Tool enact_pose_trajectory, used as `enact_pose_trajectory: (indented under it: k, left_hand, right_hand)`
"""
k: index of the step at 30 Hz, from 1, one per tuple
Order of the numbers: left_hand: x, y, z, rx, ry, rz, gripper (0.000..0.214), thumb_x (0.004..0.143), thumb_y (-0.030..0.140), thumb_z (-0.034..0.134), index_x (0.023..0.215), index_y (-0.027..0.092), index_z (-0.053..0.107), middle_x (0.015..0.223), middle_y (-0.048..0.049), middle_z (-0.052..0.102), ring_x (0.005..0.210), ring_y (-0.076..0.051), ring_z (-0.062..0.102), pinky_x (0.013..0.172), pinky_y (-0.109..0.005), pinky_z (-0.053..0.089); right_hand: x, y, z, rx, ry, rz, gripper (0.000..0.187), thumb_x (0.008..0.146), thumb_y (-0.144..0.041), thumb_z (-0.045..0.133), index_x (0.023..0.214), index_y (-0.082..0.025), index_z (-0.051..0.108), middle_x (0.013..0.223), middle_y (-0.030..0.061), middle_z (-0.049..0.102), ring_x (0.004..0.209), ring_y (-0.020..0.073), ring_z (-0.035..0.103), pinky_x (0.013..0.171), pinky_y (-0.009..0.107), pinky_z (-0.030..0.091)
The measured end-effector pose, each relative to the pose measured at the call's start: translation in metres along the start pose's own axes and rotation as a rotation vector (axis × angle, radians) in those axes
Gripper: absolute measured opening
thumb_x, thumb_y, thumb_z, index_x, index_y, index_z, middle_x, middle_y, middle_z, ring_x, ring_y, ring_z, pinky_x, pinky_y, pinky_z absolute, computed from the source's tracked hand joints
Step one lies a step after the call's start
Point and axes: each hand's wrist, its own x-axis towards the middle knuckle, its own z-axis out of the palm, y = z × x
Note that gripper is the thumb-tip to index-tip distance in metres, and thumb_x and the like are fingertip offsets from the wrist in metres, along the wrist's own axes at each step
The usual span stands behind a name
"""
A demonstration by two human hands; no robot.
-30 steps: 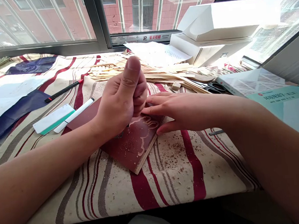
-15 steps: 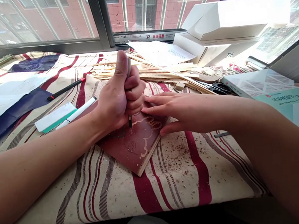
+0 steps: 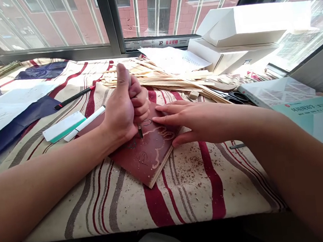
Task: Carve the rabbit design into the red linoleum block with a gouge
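Note:
My left hand (image 3: 124, 107) is shut in a fist around a narrow carving tool, and only its small metal tip (image 3: 140, 131) shows below my fingers. That tip meets the dark red painted surface of a wooden board (image 3: 146, 158), which has pale carved lines cut through the paint. My right hand (image 3: 191, 122) lies flat on the board's right side with its fingers spread, holding nothing but pressing on the board. The board's left part is hidden under my left hand.
A striped cloth (image 3: 158, 208) strewn with wood chips covers the table. Behind lie thin wood strips (image 3: 160, 77), scissors (image 3: 235, 97) and white boxes (image 3: 255, 24). A book (image 3: 306, 116) sits right; a marker (image 3: 73, 98), a white pen (image 3: 84, 124) and dark-blue sheets (image 3: 32, 112) lie left.
My left hand has come down from its raised position and shifted slightly left, with the tool tip now showing on the board. My right hand and the board have barely moved.

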Motion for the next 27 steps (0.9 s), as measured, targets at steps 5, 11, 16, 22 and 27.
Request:
enact_pose_trajectory:
  k: [5, 11, 16, 22, 27]
  left_hand:
    - [-0.005, 0.004, -0.004, 0.039, -0.282, 0.028, 0.071, 0.110, 0.065, 0.038, 0.055, 0.021, 0.038, 0.045, 0.0082, 0.022, 0.034, -0.004, 0.014, 0.033, -0.017, 0.015]
    - [-0.008, 0.006, -0.003, 0.089, -0.366, 0.100, 0.070, 0.101, 0.065, 0.061, 0.052, 0.022, 0.036, 0.046, 0.0087, 0.021, 0.035, -0.002, 0.014, 0.033, -0.017, 0.014]
    - [-0.011, 0.005, 0.002, 0.228, -0.353, 0.098, 0.066, 0.108, 0.059, 0.048, 0.054, 0.021, 0.041, 0.046, 0.0068, 0.028, 0.036, -0.003, 0.021, 0.035, -0.017, 0.021]
    - [-0.013, 0.003, 0.012, 0.337, -0.381, 0.075, 0.064, 0.112, 0.044, 0.046, 0.053, 0.020, 0.038, 0.047, 0.0055, 0.030, 0.036, -0.003, 0.029, 0.037, -0.017, 0.026]
    - [-0.008, -0.003, 0.011, 0.343, -0.334, 0.087, 0.061, 0.111, 0.044, 0.052, 0.056, 0.019, 0.042, 0.047, 0.0061, 0.036, 0.037, -0.003, 0.032, 0.038, -0.016, 0.026]
  right_hand:
    - [-0.002, 0.005, 0.002, 0.018, 0.050, -0.053, 0.074, 0.098, -0.037, 0.075, 0.165, -0.017, 0.051, 0.176, 0.0178, 0.039, 0.160, 0.0431, 0.041, 0.127, 0.057, 0.043]
    - [-0.002, 0.004, 0.001, 0.021, 0.038, -0.043, 0.076, 0.098, -0.036, 0.076, 0.166, -0.015, 0.049, 0.176, 0.0199, 0.039, 0.160, 0.0433, 0.040, 0.127, 0.058, 0.042]
    - [-0.003, 0.002, -0.001, 0.014, 0.016, -0.054, 0.076, 0.099, -0.034, 0.075, 0.167, -0.015, 0.047, 0.175, 0.0193, 0.041, 0.159, 0.0445, 0.041, 0.126, 0.061, 0.043]
    - [-0.004, 0.005, 0.001, 0.069, 0.061, -0.112, 0.067, 0.098, -0.033, 0.075, 0.160, -0.019, 0.058, 0.171, 0.0161, 0.048, 0.159, 0.0441, 0.041, 0.129, 0.065, 0.038]
    - [-0.002, 0.003, -0.001, 0.052, 0.043, -0.102, 0.064, 0.098, -0.033, 0.075, 0.157, -0.014, 0.062, 0.163, 0.0209, 0.055, 0.152, 0.0448, 0.049, 0.124, 0.063, 0.045]
